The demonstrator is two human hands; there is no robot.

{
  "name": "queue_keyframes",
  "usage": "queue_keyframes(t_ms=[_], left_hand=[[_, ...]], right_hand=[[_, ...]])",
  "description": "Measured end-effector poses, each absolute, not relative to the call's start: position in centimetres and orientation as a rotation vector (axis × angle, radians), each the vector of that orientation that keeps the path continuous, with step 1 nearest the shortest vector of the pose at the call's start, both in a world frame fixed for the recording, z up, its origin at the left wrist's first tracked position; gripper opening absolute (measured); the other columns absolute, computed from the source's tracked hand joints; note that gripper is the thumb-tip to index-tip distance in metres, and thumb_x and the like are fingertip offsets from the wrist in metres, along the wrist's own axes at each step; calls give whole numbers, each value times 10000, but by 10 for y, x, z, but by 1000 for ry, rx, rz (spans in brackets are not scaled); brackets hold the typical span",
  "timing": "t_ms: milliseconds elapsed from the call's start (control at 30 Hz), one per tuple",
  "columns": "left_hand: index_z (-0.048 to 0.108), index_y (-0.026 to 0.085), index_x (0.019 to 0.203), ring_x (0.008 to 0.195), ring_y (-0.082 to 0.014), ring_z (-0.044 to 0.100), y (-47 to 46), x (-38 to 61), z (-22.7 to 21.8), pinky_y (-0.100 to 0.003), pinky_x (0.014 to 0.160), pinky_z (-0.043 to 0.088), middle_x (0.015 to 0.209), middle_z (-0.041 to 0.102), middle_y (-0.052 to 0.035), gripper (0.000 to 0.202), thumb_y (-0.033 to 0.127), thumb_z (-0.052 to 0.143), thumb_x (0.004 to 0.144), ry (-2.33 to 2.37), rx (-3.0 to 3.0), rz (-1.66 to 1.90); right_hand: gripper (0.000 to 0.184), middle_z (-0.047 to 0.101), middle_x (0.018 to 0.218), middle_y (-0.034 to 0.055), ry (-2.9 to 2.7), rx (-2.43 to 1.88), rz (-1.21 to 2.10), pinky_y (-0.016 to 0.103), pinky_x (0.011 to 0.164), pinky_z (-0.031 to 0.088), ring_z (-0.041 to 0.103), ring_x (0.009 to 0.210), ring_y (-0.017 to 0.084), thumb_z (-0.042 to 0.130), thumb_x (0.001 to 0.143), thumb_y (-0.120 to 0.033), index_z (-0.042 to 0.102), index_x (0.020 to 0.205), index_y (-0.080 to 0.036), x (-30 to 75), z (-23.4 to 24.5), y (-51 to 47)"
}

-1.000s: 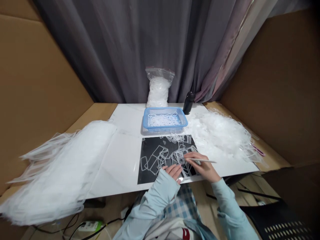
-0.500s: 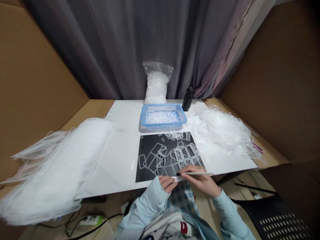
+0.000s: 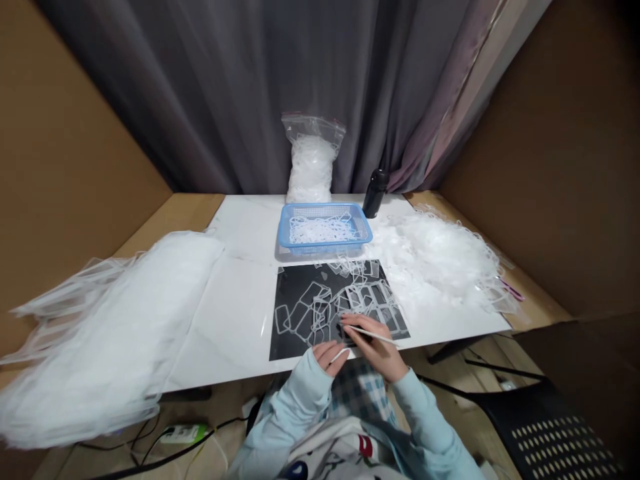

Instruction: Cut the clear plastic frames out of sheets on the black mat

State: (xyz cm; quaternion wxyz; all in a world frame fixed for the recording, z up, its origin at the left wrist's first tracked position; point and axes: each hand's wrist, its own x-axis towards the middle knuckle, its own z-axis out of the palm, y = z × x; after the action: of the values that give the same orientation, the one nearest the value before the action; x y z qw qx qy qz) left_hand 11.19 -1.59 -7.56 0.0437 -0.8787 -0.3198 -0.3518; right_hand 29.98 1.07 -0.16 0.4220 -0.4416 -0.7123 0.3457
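My right hand (image 3: 376,347) is closed on a thin white stick-like tool (image 3: 374,334), its fingertips over the lower part of the black mat (image 3: 293,287). Close beside it, at the table's front edge, my left hand (image 3: 325,355) is closed with a small white strip-like piece (image 3: 341,355) at its fingertips; the piece's full shape is hidden. Clear plastic frames (image 3: 314,293), thin and rectangular, lie overlapping across the mat, some of them under and beyond my right fingers. Smaller clear scraps lie at the mat's far edge.
Behind the mat stands a blue basket (image 3: 325,245) with white frames inside. A filled zip bag (image 3: 311,167) and a black bottle (image 3: 376,193) are at the back. Translucent sheets (image 3: 125,327) are stacked left; a heap of clear scraps (image 3: 440,257) lies right, near a pink-handled tool (image 3: 511,289).
My right hand has moved left and farther onto the mat, the stick now tilting down to the right. My left hand stays near the edge, and the clear piece between the hands no longer shows there.
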Motion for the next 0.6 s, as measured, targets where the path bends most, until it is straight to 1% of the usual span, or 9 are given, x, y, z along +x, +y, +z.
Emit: queue_keyframes(t_ms=[100,167,267,300,367,467,600], left_hand=[[630,158,1165,993,-191,619,-15,118,-82,-322,883,474,1038,703,-65,353,146,333,973,-1053,-2563,-1212],[645,158,1138,952,-183,623,-15,121,-80,-314,871,473,1012,709,-52,373,156,307,980,-1102,-2521,-1267],[644,161,1155,952,-173,623,-17,121,-70,-292,883,471,1036,706,-43,384,147,310,965,-1089,-2571,-1196],[642,160,1164,956,-172,622,-17,120,-65,-289,889,471,1044,704,-46,384,137,322,954,-1083,-2584,-1172],[648,154,1166,955,-173,621,-18,120,-58,-291,887,474,1047,701,-53,381,127,349,930,-1106,-2588,-1155],[674,161,1121,917,-174,624,-20,122,-51,-298,828,483,1026,702,-44,377,126,355,923,-1212,-2566,-1124],[700,178,1065,849,-176,625,-20,127,-48,-304,762,480,980,708,-16,408,131,314,938,-1273,-2523,-1112]], right_hand=[[177,702,1070,75,-1781,-1095,856,381,964,497,621,1090,225,539,957,-288,677,1045,-220,300,-1,10],[177,705,1054,72,-1775,-1125,847,379,939,508,635,1054,228,541,954,-294,681,1036,-223,305,0,6],[171,716,1002,68,-1797,-1209,857,368,866,533,662,969,230,553,945,-311,690,996,-223,314,4,-2],[167,717,999,68,-1816,-1220,868,368,866,533,664,964,230,557,943,-309,692,986,-222,317,5,-4],[157,716,1012,69,-1860,-1194,891,381,925,509,655,999,229,562,940,-292,695,979,-218,321,6,-7],[158,714,1036,72,-1899,-1136,916,400,1014,457,639,1054,222,559,944,-263,698,1004,-216,323,5,-8],[157,712,1031,68,-1941,-1092,908,392,1017,459,632,1071,211,548,953,-234,684,1030,-216,323,4,-6]])
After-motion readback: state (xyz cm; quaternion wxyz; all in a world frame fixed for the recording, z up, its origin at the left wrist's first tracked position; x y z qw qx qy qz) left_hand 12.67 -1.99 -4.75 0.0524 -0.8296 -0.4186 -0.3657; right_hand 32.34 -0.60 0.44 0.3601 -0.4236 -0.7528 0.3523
